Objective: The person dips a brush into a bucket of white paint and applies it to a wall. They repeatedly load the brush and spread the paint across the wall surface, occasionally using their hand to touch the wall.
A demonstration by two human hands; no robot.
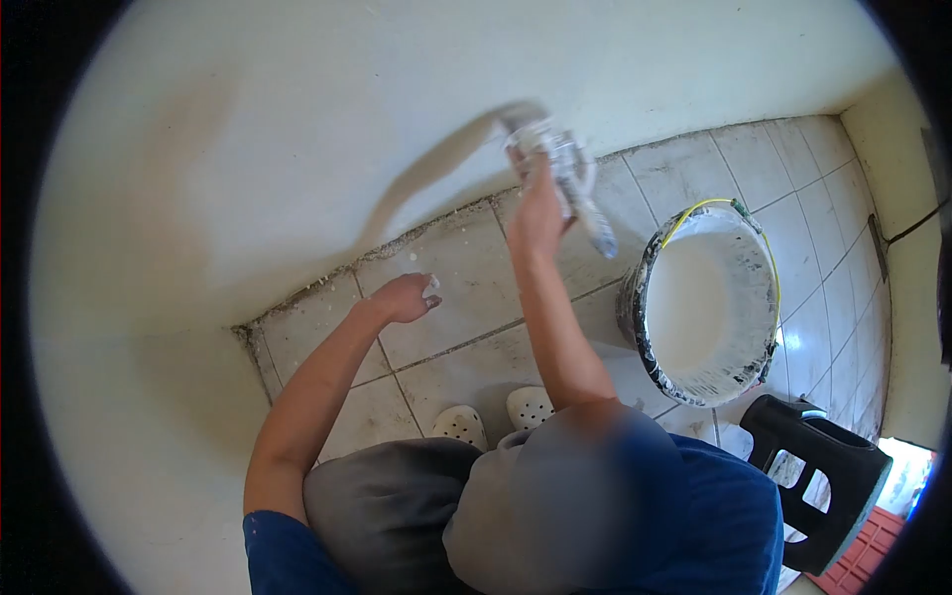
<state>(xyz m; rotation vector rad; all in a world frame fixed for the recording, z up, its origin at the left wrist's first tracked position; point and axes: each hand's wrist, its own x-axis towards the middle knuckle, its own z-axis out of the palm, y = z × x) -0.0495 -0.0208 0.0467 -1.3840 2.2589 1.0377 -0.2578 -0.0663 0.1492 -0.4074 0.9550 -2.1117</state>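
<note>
My right hand (538, 213) is closed around a paint-covered paintbrush (595, 226), blurred by motion. Its wide head is up against or very near the lower part of the pale wall (297, 129), and the handle points down to the right. My left hand (399, 298) hangs above the floor tiles near the wall's foot, fingers loosely bent and a gap between finger and thumb, with white smears on the tips. Nothing shows in its grasp. Right of my right hand stands a bucket (650, 362) with white paint (689, 302) inside and a yellow handle.
A black plastic stool (818, 486) stands at the lower right, beside the bucket. Grey-white floor tiles (456, 258) meet the wall along a rough, dirty edge. Light-coloured clogs (460, 424) are on my feet below. A red surface (861, 555) shows at the far right corner.
</note>
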